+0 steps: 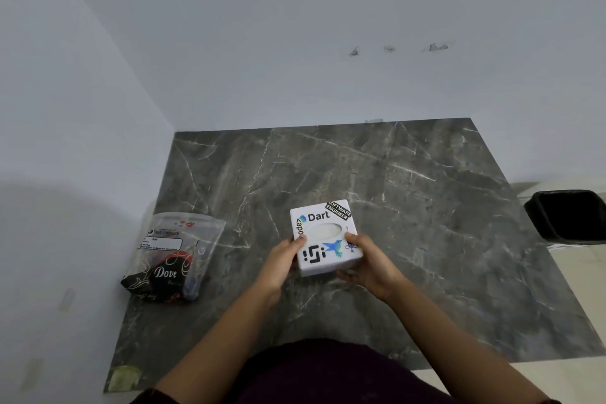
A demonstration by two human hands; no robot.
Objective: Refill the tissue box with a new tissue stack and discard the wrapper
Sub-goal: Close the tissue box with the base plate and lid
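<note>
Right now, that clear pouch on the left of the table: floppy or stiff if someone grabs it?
Probably floppy: the clear pouch lies crumpled and wrinkled on the table, so it should sag and bend in a grip. Likely light for its size, as it looks only partly filled, with a dark Dove pack bunched at one end. The glossy film may be a bit slippery.

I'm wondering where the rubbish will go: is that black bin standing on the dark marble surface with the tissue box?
No, the black bin stands beyond the right edge of the marble surface, on the pale floor.
</note>
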